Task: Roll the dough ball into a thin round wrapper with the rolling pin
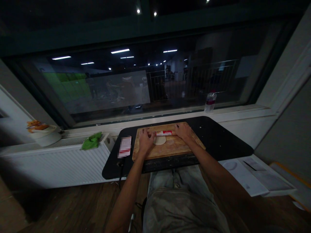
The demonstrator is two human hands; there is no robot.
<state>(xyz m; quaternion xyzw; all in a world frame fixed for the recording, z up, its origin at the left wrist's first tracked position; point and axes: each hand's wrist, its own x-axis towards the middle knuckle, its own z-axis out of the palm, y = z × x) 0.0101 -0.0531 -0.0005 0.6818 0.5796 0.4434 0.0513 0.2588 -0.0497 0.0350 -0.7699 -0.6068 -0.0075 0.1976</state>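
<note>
A wooden board (175, 149) lies on a small black table (218, 142). On the board rests a pale round piece of dough (160, 141). A rolling pin with a red and white label (164, 133) lies across the far edge of the dough. My left hand (146, 139) presses on the pin's left end with its fingers laid over it. My right hand (183, 131) covers the pin's right end the same way.
A blurred white and red packet (124, 146) lies on the table left of the board. A green cloth (91, 141) sits on the radiator, a bowl (46, 135) on the sill at left, a plastic bottle (210, 101) by the window. Papers (252, 176) lie at right.
</note>
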